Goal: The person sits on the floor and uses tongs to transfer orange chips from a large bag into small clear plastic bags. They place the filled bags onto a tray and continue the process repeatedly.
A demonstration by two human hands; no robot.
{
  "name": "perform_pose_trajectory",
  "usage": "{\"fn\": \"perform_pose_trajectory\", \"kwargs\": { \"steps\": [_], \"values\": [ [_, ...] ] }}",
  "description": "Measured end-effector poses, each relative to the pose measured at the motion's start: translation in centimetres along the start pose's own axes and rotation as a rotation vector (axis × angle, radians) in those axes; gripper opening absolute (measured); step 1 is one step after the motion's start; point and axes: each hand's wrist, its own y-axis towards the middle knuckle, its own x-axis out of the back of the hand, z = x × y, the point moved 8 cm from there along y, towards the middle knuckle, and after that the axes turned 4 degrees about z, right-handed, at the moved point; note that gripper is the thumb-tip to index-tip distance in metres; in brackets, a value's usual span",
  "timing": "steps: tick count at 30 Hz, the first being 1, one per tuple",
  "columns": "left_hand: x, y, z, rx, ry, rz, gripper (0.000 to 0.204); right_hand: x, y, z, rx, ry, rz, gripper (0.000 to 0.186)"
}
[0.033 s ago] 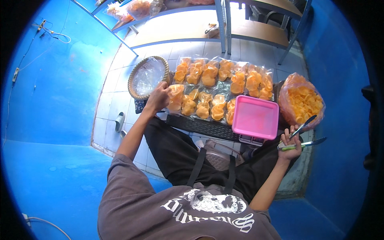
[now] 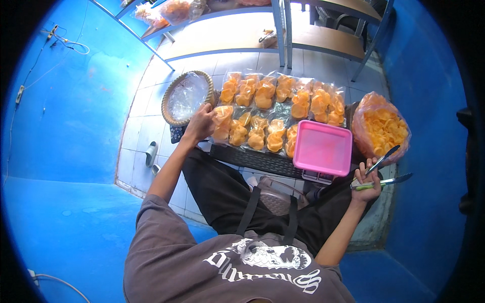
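At the left end of the front row, my left hand (image 2: 202,124) has its fingers closed at the edge of a clear bag of orange crackers (image 2: 222,122). That bag stands upright beside several similar filled bags (image 2: 257,132). My right hand (image 2: 369,184) grips tongs (image 2: 396,180) with green on the handle and dark tips. The tongs' two arms are spread, with nothing between them. Just beyond them is a large pinkish plastic bag (image 2: 357,123) full of loose orange crackers (image 2: 385,130). A pink square tray (image 2: 323,168) rests on a scale (image 2: 318,177) between my hands.
A woven round basket (image 2: 165,103) lined with clear plastic bags (image 2: 188,98) stands at the left. The filled bags sit on a dark woven-pattern surface (image 2: 252,157). Shelves (image 2: 222,43) rise beyond the tiled floor. Blue walls (image 2: 76,126) flank me. A slipper (image 2: 151,153) lies at left.
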Motion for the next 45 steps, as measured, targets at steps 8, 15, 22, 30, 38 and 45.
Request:
{"fn": "perform_pose_trajectory", "kwargs": {
  "steps": [8,15,22,30,38,45],
  "values": [
    [-1.2,-2.2,-0.7,0.062,0.017,0.056,0.059,0.3,-0.2,0.2,0.015,-0.010,-0.009,0.046],
    [-0.8,-3.6,-0.3,0.117,0.010,0.059,0.076,0.6,-0.2,0.2,0.007,-0.021,-0.027,0.047],
    [-0.3,-1.9,-0.5,0.014,0.033,-0.038,0.023,0.5,0.0,-0.1,-0.012,-0.011,-0.013,0.046],
    [4.5,6.2,-0.7,0.146,-0.367,-0.054,0.013,0.4,0.2,-0.2,-0.007,-0.030,0.011,0.048],
    [-0.4,18.1,-6.3,-0.086,-0.552,-0.032,0.015,0.7,0.1,0.2,0.003,0.001,-0.034,0.049],
    [-8.2,23.7,-7.4,-0.035,-0.475,0.176,0.023,1.1,0.0,1.1,0.044,0.028,-0.053,0.049]
  ]
}}
